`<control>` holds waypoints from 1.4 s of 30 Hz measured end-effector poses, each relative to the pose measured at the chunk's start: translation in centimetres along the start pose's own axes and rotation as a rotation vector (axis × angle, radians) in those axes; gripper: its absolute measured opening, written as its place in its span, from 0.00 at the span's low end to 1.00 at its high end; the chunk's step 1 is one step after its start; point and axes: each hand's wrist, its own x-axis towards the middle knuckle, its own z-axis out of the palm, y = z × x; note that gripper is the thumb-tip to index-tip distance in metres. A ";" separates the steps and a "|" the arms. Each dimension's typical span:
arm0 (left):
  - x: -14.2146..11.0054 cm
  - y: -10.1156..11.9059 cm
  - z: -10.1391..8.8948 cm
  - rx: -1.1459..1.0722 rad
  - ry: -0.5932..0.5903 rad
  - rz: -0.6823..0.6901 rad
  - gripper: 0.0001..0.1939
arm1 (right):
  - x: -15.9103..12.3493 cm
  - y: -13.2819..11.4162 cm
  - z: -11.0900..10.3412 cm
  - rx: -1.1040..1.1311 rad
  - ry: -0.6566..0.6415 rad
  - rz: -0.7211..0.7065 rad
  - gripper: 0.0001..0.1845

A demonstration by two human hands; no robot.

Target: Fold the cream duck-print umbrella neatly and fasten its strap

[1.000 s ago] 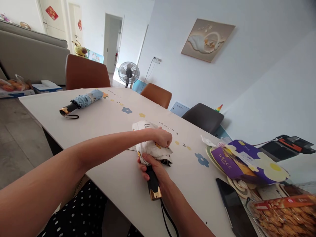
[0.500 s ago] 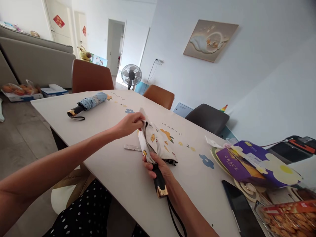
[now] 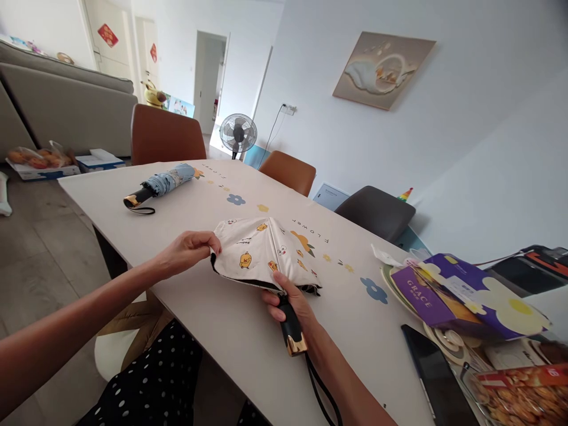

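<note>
A cream umbrella (image 3: pixel 261 248) with yellow cartoon ducks and a black underside lies partly spread over the table in front of me. My right hand (image 3: pixel 290 302) grips it where the black and gold handle meets the cloth, thumb on the fabric. A black wrist strap hangs from the handle's end. Out to the left, my left hand (image 3: pixel 197 248) pinches the edge of one canopy panel and holds it stretched. A second umbrella (image 3: pixel 162 183), light blue and folded, with a black and gold handle, lies at the far left of the table, touched by neither hand.
On the right of the table (image 3: pixel 355 331) are a phone (image 3: pixel 437 373), a purple box (image 3: pixel 444 290) and a clear tub of biscuits (image 3: pixel 523 396). Chairs stand along the far side, and a fan (image 3: pixel 238 133) is beyond. My lap is below the near edge.
My left hand has drawn the panel's edge left and down, so the canopy cloth is spread wider. The right hand keeps its grip on the umbrella. The view has shifted slightly.
</note>
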 end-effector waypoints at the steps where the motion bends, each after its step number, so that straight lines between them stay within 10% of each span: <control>1: -0.1 -0.3 -0.1 0.010 -0.015 -0.003 0.08 | 0.0 0.0 0.0 -0.017 0.010 0.013 0.16; 21: -0.3 -0.7 -0.4 0.214 -0.265 -0.070 0.13 | -0.8 1.3 0.8 -0.149 0.101 -0.185 0.14; 33: 0.7 2.3 7.0 0.066 -0.232 0.135 0.07 | -0.9 0.8 0.8 -0.137 0.042 -0.100 0.17; 42: 1.1 3.3 6.7 0.036 -0.315 0.014 0.09 | -0.9 0.7 0.4 -0.139 -0.002 -0.077 0.19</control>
